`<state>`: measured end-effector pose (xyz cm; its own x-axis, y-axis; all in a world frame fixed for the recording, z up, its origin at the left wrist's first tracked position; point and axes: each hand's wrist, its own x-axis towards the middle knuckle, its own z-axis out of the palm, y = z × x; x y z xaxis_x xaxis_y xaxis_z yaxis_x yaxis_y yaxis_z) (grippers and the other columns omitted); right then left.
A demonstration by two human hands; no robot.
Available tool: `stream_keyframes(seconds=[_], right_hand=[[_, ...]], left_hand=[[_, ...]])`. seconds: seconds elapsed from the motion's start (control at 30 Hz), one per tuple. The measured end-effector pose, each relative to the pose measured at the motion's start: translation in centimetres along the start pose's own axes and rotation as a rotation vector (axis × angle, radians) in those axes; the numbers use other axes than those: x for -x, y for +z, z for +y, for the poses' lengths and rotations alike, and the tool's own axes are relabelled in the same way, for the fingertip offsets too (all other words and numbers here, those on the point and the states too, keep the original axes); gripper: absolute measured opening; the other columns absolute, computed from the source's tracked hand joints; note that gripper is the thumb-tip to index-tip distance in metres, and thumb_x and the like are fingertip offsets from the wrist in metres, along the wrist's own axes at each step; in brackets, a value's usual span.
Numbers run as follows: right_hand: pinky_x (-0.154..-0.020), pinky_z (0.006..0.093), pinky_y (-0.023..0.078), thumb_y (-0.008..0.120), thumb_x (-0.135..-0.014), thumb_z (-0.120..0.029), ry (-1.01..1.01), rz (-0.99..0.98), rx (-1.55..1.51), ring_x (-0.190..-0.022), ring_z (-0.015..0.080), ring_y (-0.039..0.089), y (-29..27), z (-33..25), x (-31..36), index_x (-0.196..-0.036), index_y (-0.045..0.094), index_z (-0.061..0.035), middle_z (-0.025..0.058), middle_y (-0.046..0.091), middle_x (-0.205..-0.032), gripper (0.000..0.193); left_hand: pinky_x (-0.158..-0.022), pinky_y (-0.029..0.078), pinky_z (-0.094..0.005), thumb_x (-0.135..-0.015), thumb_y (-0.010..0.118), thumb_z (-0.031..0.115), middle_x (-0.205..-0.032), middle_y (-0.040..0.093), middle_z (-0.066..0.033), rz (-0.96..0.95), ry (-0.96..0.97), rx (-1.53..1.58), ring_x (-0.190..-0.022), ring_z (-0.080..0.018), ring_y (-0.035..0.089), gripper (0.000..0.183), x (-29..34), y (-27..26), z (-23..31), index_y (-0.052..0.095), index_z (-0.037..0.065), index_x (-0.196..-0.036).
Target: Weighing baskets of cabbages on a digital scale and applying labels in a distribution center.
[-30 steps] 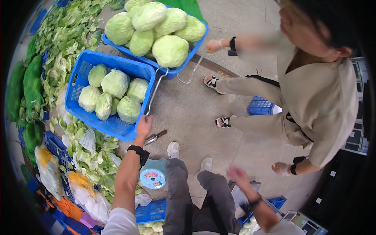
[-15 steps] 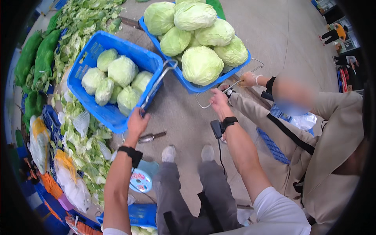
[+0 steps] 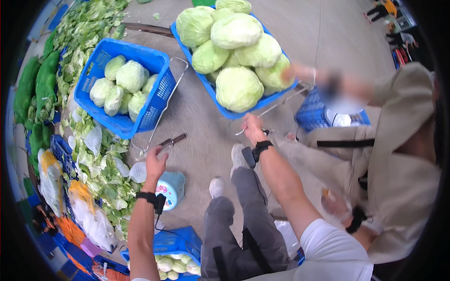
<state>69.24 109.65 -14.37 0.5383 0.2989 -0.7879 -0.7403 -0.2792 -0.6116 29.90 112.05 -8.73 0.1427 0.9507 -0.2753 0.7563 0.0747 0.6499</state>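
Note:
My right hand (image 3: 253,127) is closed on the wire handle (image 3: 276,104) of a blue crate (image 3: 224,111) heaped with large pale-green cabbages (image 3: 239,89). At the left, my left hand (image 3: 155,164) has its fingers apart and holds nothing. It is just below the loose wire handle (image 3: 165,108) of another blue crate (image 3: 161,96), which holds several smaller cabbages (image 3: 131,76). A knife with a brown handle (image 3: 177,138) lies on the floor beyond my left fingers; part of its blade is hidden.
A co-worker on the right has a blurred hand (image 3: 297,75) at the full crate. Trimmed leaves (image 3: 101,157) cover the left floor. A light-blue stool (image 3: 174,187), a crate of small cabbages (image 3: 174,243), green sacks (image 3: 47,84) and a blue basket (image 3: 309,110) stand around.
My left hand has let go of the left crate's handle and drawn back. My right hand has come to grip the full crate's handle. The co-worker's hand has moved from that handle toward the cabbages.

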Motion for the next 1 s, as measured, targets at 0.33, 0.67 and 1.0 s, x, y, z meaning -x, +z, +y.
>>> stream_keyframes(seconds=[0.33, 0.67, 1.0], right_hand=[[-0.038, 0.0267, 0.024, 0.052, -0.066, 0.005, 0.010, -0.107, -0.060, -0.041, 0.0103, 0.030, -7.9, 3.3, 4.4, -0.069, 0.042, -0.0074, 0.0014, 0.037, -0.056, 0.016], [-0.034, 0.0266, 0.026, 0.051, -0.066, 0.004, -0.047, 0.027, 0.051, -0.038, 0.0114, 0.034, -12.8, 5.8, 4.6, -0.064, 0.043, -0.0053, 0.0037, 0.039, -0.054, 0.013], [-0.034, 0.0288, 0.029, 0.050, -0.066, 0.005, -0.121, -0.221, 0.336, -0.039, 0.0156, 0.037, -22.1, 8.3, -2.3, -0.059, 0.040, -0.0070, 0.0040, 0.034, -0.052, 0.017]], left_hand=[[-0.072, 0.048, -0.0295, -0.073, 0.064, 0.012, -0.083, 0.064, -0.0115, -0.184, -0.502, 0.082, -0.079, -0.0178, 0.061, 0.024, 32.7, -6.0, -18.6, 0.061, -0.003, -0.092], [-0.064, 0.048, -0.0284, -0.068, 0.064, 0.008, -0.073, 0.064, -0.0074, -0.044, -0.691, 0.079, -0.068, -0.0156, 0.060, 0.012, 51.9, -9.7, -23.1, 0.061, -0.001, -0.077], [-0.068, 0.045, -0.0390, -0.083, 0.049, 0.029, -0.078, 0.063, -0.0158, -0.248, -0.596, -0.198, -0.076, -0.0311, 0.059, 0.030, 61.6, -8.7, -20.2, 0.065, 0.004, -0.082]])
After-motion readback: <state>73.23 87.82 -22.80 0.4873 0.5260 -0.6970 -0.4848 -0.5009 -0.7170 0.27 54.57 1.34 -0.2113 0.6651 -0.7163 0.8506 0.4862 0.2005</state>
